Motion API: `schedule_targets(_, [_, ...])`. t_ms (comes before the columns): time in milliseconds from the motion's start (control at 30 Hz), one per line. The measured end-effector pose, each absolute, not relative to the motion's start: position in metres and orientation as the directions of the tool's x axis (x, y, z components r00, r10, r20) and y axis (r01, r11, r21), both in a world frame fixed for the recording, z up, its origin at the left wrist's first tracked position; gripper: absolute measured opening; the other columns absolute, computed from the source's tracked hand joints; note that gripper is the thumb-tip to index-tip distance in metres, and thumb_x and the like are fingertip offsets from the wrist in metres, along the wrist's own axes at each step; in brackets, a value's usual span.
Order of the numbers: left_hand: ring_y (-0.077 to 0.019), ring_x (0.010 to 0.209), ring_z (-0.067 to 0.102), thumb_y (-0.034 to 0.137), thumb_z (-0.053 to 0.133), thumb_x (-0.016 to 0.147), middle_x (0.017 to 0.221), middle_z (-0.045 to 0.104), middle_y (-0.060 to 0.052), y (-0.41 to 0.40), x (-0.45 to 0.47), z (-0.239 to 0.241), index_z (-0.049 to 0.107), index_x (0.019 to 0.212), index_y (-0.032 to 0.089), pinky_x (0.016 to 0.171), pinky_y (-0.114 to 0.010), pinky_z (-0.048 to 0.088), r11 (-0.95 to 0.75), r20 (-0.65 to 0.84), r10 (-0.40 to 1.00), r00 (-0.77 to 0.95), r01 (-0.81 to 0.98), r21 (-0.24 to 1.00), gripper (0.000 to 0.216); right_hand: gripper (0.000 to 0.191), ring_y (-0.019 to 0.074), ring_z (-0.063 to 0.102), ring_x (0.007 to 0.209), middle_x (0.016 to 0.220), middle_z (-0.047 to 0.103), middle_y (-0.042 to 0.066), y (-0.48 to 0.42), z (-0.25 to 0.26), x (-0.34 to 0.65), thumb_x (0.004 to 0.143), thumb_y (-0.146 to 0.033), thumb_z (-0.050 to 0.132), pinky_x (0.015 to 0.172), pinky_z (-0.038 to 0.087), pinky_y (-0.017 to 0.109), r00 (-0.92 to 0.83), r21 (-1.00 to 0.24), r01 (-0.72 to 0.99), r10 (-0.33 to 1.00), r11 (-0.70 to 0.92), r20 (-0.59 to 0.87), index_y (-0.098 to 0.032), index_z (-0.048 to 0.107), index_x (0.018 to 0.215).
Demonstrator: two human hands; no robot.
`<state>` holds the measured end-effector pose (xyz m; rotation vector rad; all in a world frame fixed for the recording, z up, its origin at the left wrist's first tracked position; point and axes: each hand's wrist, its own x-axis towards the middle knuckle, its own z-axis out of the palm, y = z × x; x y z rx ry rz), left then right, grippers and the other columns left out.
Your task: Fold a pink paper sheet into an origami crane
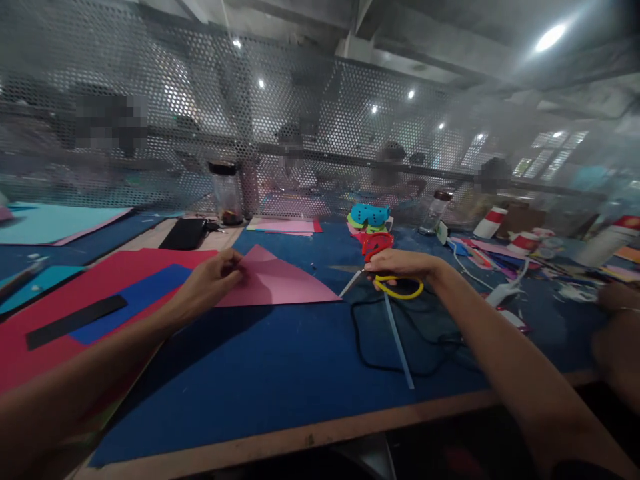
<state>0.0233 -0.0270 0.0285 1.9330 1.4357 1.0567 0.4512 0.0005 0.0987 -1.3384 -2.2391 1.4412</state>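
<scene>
My left hand is closed in a pinch on the left edge of a pink sheet of paper, which is lifted a little off the blue table mat. My right hand is closed on a pair of scissors with yellow handles, their blades pointing left toward the pink sheet's right corner. A second pair with red handles lies just behind that hand. A thin light-blue paper strip lies on the mat below the scissors.
Red and blue sheets with a black strip lie at left. A black cable loops on the mat. A jar, a black pouch, paper crafts and clutter stand at the back. Another person's hand is at far right. A perforated metal screen closes the rear.
</scene>
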Motion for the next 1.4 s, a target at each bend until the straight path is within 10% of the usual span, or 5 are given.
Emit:
schedule_targets(1133, [-0.0295, 0.110, 0.066, 0.049, 0.055, 0.095, 0.122, 0.071, -0.010, -0.024, 0.020, 0.016, 0.058, 0.125, 0.018, 0.095, -0.037, 0.051, -0.303, 0.350, 0.929, 0.119, 0.787, 0.538, 0.043, 0.044, 0.0051, 0.050, 0.045, 0.066, 0.067, 0.000, -0.006, 0.071, 0.443, 0.093, -0.056, 0.062, 0.046, 0.040, 0.018, -0.688, -0.775, 0.619, 0.564, 0.128, -0.456, -0.013, 0.064, 0.086])
schedule_targets(1267, [-0.0316, 0.144, 0.044, 0.050, 0.055, 0.098, 0.152, 0.053, -0.011, -0.037, 0.035, 0.024, 0.053, 0.142, 0.022, 0.120, -0.047, 0.034, -0.555, 0.478, 0.798, 0.366, 0.755, 0.350, 0.053, 0.042, 0.0058, 0.051, 0.046, 0.065, 0.065, -0.001, -0.006, 0.070, 0.444, 0.095, -0.054, 0.060, 0.045, 0.038, 0.018, -0.686, -0.773, 0.620, 0.571, 0.135, -0.451, -0.013, 0.065, 0.086])
schedule_targets(1400, [-0.0300, 0.153, 0.034, 0.052, 0.058, 0.097, 0.158, 0.050, -0.003, -0.048, 0.052, 0.021, 0.055, 0.147, 0.035, 0.126, -0.050, 0.025, -0.701, 0.247, 0.707, 0.662, 0.615, 0.361, 0.053, 0.041, 0.0050, 0.048, 0.045, 0.064, 0.061, -0.003, -0.006, 0.070, 0.444, 0.095, -0.052, 0.060, 0.045, 0.037, 0.018, -0.694, -0.777, 0.612, 0.571, 0.146, -0.439, -0.013, 0.065, 0.085])
